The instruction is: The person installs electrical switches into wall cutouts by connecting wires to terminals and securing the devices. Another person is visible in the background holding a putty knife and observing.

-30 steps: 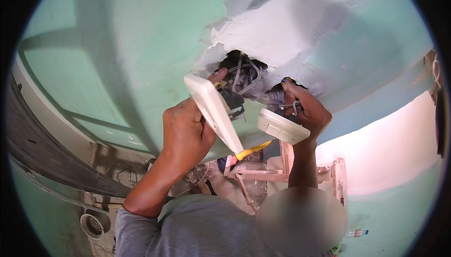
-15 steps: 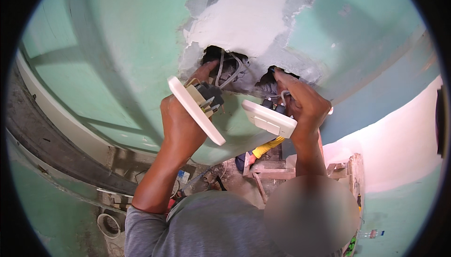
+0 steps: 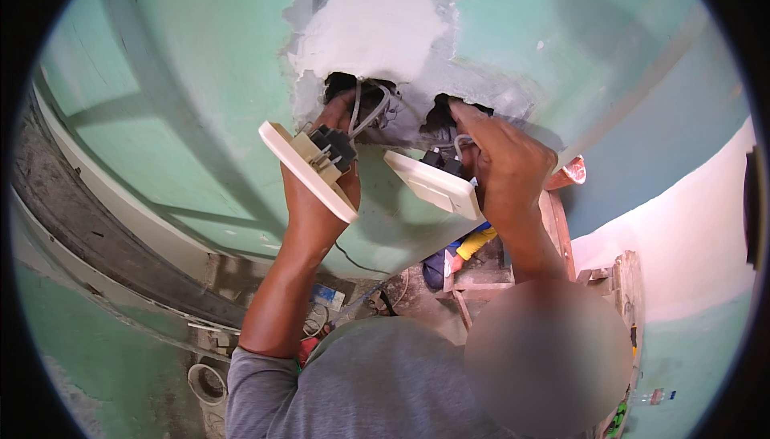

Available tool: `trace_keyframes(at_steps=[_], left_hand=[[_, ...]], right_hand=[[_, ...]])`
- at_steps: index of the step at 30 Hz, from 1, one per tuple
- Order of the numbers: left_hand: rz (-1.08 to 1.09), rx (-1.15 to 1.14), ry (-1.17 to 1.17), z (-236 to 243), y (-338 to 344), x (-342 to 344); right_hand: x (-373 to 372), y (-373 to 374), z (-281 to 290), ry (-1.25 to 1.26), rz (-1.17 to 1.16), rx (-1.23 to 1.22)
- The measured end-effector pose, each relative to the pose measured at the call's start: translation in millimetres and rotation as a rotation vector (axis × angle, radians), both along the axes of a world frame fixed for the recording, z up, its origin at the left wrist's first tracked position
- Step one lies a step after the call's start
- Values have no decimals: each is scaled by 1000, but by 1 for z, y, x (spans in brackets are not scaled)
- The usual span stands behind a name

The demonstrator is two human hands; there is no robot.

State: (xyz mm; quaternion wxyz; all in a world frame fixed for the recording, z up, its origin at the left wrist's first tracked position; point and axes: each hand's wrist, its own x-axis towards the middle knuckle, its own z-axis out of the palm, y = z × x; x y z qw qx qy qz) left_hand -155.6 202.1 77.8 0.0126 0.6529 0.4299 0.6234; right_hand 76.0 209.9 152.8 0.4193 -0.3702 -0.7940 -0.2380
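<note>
My left hand reaches up into the left ragged wall hole, its fingertips hidden inside beside grey cables. In front of that wrist hangs a white socket plate, tilted, its black and cream modules facing the wall. My right hand is at the right wall hole, with bent fingers whose tips go out of sight inside. Next to its palm a white switch plate hangs tilted, black modules behind it and a grey wire running up from them. Whether either hand grips anything is hidden.
Fresh grey plaster and a white patch surround the holes in the green wall. Below, another person's yellow sleeve and hand show beside a wooden frame. A bucket stands lower left; a red-white cup-like object is right.
The view has shifted, so the holes and both plates appear further left. The socket plate has turned slightly. Both hands remain at their holes.
</note>
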Motion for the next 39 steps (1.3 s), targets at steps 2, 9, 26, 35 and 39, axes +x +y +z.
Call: trace_keyframes(at_steps=[2,9,26,35,39], left_hand=[[-19,-71,-64,0,-4,2],[-67,-123,-150,1,-5,0],[-124,-157,-124,7,-2,-7],[-38,-42,-51,13,-6,-4],[2,32,-99,10,3,4]], right_hand=[[0,-1,0,24,25,-3],[-4,-7,2,-2,-31,-31],[-5,12,-13,36,-26,95],[-4,9,-16,31,-63,96],[-5,11,-19,32,-52,110]])
